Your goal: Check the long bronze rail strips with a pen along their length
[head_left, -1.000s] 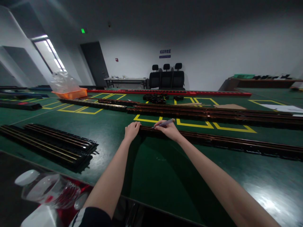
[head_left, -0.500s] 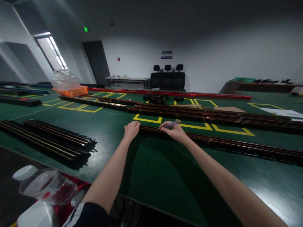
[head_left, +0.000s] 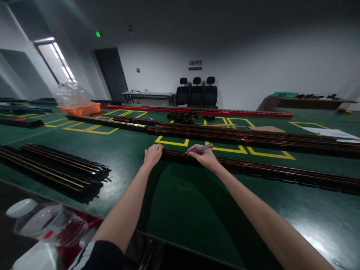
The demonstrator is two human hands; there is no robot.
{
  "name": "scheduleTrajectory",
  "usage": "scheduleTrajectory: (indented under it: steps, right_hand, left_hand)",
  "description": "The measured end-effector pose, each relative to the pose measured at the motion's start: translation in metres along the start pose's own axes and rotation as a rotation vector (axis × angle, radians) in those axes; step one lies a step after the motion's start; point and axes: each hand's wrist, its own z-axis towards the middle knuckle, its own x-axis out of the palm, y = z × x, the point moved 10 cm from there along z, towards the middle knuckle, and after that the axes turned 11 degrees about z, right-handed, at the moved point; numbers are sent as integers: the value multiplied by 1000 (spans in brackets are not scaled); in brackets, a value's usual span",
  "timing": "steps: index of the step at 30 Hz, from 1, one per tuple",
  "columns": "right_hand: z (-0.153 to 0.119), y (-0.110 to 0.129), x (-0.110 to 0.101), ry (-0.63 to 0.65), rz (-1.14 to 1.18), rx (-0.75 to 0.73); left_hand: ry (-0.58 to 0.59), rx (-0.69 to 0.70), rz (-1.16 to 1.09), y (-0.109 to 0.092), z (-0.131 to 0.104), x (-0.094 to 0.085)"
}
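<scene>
A long dark rail (head_left: 264,169) with copper-toned strips lies across the green table (head_left: 180,210). At its left end my left hand (head_left: 153,154) is closed, fingers wrapped over the rail. My right hand (head_left: 204,156) grips a pen (head_left: 203,148) with a clear barrel, held at a low slant. The pen's tip points left and meets the rail's upper side, or hovers just over it; which one I cannot tell. Behind both hands, a bundle of similar rails (head_left: 225,133) runs parallel to this one.
Two stacks of shorter dark rails (head_left: 56,168) lie at the left. A clear bottle (head_left: 47,223) is by the table's front edge. Farther back are an orange bin (head_left: 81,109) with a plastic bag, a red rail (head_left: 253,113), a black heap of parts (head_left: 182,117) and white paper (head_left: 332,132).
The whole view has shifted slightly, so everything sits a little farther left. Both hands keep their places on the rail, and the pen is still in my right hand.
</scene>
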Motion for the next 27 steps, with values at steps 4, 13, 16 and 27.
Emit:
scheduleTrajectory:
  steps: [4,13,16,27]
  right_hand:
    - [-2,5,8,32,-12,-10]
    - [2,-1,-4,-48,23,-15]
    - [3,-2,-4,-58,34,-25]
    - [2,-2,-3,-47,11,-37]
  left_hand:
    - [-135,48,76,-12,-4,-10]
    - [-312,293,221,-57,-19,-25]
    - [-279,346,223,-71,-23,-22]
    - [-60,471,311,-97,-28,2]
